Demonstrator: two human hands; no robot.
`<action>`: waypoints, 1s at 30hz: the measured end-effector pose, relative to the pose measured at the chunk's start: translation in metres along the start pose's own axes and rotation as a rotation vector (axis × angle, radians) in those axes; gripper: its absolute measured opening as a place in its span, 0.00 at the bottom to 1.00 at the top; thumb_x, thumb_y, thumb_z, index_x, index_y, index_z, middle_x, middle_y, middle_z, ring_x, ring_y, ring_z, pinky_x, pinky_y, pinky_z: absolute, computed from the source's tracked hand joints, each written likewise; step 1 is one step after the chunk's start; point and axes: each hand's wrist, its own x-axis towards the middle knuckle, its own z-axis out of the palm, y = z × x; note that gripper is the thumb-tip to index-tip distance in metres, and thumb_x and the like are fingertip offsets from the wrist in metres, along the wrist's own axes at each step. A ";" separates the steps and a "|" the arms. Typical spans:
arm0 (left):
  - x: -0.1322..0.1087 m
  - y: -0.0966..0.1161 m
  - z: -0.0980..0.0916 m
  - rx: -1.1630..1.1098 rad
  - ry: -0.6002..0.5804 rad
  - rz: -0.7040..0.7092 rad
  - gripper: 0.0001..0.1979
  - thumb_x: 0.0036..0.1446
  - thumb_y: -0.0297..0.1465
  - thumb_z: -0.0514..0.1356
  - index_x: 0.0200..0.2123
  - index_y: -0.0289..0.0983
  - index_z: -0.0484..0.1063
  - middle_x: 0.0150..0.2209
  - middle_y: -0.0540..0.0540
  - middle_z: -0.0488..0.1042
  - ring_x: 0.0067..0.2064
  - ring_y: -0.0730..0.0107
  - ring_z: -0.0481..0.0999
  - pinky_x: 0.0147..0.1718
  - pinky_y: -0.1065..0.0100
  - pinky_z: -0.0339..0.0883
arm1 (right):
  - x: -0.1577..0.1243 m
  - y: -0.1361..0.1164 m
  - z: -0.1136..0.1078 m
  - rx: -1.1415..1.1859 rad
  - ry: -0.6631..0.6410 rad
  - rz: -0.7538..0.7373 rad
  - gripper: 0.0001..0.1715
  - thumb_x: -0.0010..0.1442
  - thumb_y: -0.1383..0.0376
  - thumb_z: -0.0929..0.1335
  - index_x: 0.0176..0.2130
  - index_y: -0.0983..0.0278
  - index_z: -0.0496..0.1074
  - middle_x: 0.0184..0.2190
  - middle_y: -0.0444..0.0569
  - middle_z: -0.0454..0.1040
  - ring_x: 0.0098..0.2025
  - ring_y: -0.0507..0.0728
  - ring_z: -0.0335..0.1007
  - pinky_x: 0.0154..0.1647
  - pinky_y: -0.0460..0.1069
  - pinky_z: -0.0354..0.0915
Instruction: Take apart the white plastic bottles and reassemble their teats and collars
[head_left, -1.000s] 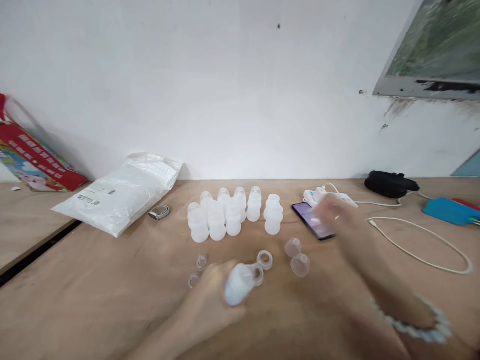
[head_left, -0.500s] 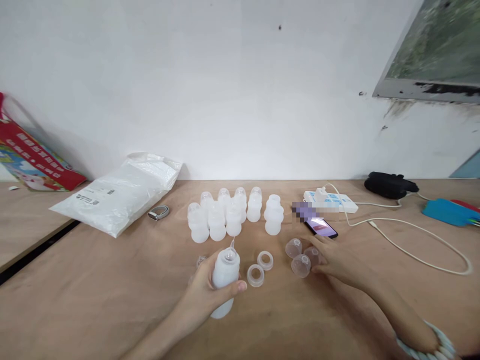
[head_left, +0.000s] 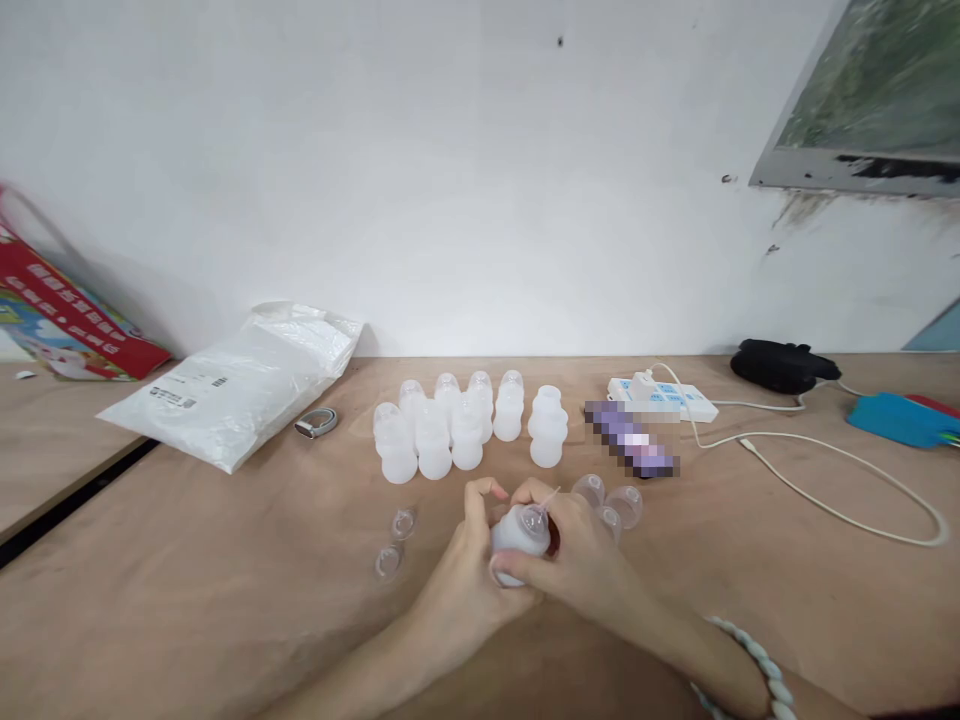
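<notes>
Both hands have met on the bottle [head_left: 517,535]: left hand [head_left: 465,590] wraps it, right hand [head_left: 577,560] pinches its top; a slip could topple clear caps [head_left: 611,505] beside the bottle.

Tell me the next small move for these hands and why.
Probably seat the clear piece squarely on the small white bottle. Both the left hand and the right hand already clasp that bottle, its top pointing toward the finished bottles standing behind.

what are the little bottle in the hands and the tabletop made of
Small bottle, held by both the left hand and the right hand: likely soft matte plastic, milky and translucent. Table: looks like unfinished plywood, pale tan with faint grain.
</notes>
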 end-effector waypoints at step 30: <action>0.009 0.002 -0.041 -0.209 -0.154 -0.002 0.41 0.48 0.27 0.67 0.59 0.45 0.45 0.35 0.54 0.70 0.31 0.74 0.70 0.32 0.69 0.65 | 0.022 0.040 -0.040 0.094 0.171 -0.023 0.41 0.59 0.56 0.68 0.66 0.56 0.52 0.66 0.56 0.57 0.66 0.66 0.53 0.64 0.68 0.52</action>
